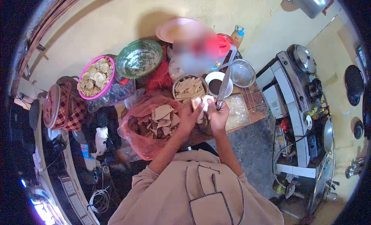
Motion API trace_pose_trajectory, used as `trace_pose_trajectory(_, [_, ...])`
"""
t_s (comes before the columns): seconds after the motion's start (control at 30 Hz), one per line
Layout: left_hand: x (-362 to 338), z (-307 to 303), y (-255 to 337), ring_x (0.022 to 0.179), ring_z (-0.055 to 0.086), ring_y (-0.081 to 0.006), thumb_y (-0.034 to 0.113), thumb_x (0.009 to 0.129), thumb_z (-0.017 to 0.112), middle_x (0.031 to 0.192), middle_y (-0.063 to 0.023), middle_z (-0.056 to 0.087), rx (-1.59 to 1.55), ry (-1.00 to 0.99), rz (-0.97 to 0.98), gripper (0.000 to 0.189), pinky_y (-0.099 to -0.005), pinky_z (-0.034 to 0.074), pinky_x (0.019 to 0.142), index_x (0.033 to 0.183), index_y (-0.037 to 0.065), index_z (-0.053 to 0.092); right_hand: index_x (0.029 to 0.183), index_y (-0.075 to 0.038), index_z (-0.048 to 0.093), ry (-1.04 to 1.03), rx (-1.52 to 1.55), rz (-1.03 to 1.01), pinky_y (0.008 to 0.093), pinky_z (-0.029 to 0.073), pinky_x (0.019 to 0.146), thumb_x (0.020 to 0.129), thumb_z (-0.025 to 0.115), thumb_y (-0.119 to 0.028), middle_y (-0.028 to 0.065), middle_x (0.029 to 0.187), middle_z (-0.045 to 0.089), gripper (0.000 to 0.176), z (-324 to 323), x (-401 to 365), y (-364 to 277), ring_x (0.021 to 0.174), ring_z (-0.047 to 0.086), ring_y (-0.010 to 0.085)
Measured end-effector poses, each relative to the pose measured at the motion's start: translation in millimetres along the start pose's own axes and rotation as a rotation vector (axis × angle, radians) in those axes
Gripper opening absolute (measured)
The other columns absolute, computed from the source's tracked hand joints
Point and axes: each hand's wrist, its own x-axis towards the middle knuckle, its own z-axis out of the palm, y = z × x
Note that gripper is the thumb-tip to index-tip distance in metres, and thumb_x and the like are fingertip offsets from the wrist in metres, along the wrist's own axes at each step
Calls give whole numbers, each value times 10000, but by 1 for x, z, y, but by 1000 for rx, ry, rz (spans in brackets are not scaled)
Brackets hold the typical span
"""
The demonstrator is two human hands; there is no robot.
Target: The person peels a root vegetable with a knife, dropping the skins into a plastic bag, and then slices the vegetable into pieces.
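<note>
My left hand (190, 115) holds a pale peeled piece of vegetable (199, 104) over the table. My right hand (218, 113) grips the handle of a long knife (226, 78), whose blade points away from me, up past the bowls. Its edge rests against the pale piece. Just beyond my hands stands a metal bowl (189, 88) full of pale cut strips. To the left lies a red plastic bag (150, 124) heaped with brownish peelings.
A pink basket of pale slices (95, 76), a green bowl (139, 58), a pink plate (174, 29), a white bowl with dark contents (215, 85) and a metal strainer (242, 73) crowd the table. A stove (305, 82) stands to the right. A checked bag (63, 107) sits left.
</note>
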Motion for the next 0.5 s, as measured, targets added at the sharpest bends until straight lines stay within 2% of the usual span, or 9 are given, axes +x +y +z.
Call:
trace_pose_trajectory(0.03, [-1, 0, 3, 800, 528, -118, 246, 853, 525, 919, -66, 578, -33, -7, 15, 342, -251, 427, 723, 1057, -27, 493, 810, -4, 551, -7, 14, -20, 215, 398, 525, 799, 608, -138, -20, 636, 534, 147, 1, 1, 1, 584, 471, 51])
trace_pose_trajectory(0.13, [-7, -3, 8, 723, 537, -131, 268, 864, 501, 858, -57, 572, -190, 41, -44, 357, -270, 442, 642, 1097, -1, 477, 802, -2, 544, 42, -200, 50, 217, 393, 525, 802, 602, -152, -21, 624, 526, 161, -7, 4, 5, 581, 464, 47])
trace_pose_trajectory(0.17, [-11, -8, 9, 683, 530, -130, 294, 869, 483, 823, -54, 563, -304, 40, -119, 364, -265, 435, 597, 1099, 13, 476, 779, -5, 540, 105, -29, -201, 220, 368, 492, 797, 607, -167, -29, 601, 498, 175, -12, 15, 25, 546, 444, 51])
trace_pose_trajectory(0.23, [-18, -35, 14, 602, 517, -127, 347, 878, 446, 753, -47, 545, -528, 40, -265, 382, -253, 420, 507, 1103, 40, 473, 780, -8, 545, 104, -131, -42, 221, 360, 476, 797, 603, -161, -28, 591, 496, 165, -27, 23, -15, 531, 445, 54])
trace_pose_trajectory(0.33, [-6, -72, 14, 513, 477, -115, 442, 886, 359, 674, -42, 509, -524, -63, -76, 433, -218, 363, 409, 1074, 70, 477, 781, -16, 560, -11, -304, 109, 220, 363, 458, 795, 601, -156, -15, 590, 521, 147, -56, 36, -22, 521, 468, 63])
trace_pose_trajectory(0.37, [-5, -83, 9, 504, 475, -112, 461, 883, 342, 672, -44, 511, -569, -14, -95, 452, -209, 358, 404, 1062, 70, 479, 781, -20, 567, -74, -364, 142, 219, 367, 453, 794, 601, -156, -8, 593, 533, 141, -61, 40, -16, 519, 479, 66])
trace_pose_trajectory(0.47, [-8, -115, 0, 482, 469, -110, 496, 880, 305, 668, -49, 517, -623, 128, -102, 487, -195, 350, 394, 1037, 71, 484, 778, -16, 581, -230, -288, 238, 220, 382, 450, 779, 620, -177, 16, 613, 563, 166, -35, 24, -11, 533, 506, 67])
trace_pose_trajectory(0.5, [-9, -126, 3, 478, 468, -116, 493, 882, 303, 668, -50, 517, -586, 168, -71, 483, -199, 353, 395, 1036, 72, 484, 796, -12, 583, -283, -134, 241, 226, 389, 450, 763, 635, -196, 25, 632, 577, 194, -18, 11, -6, 538, 519, 74])
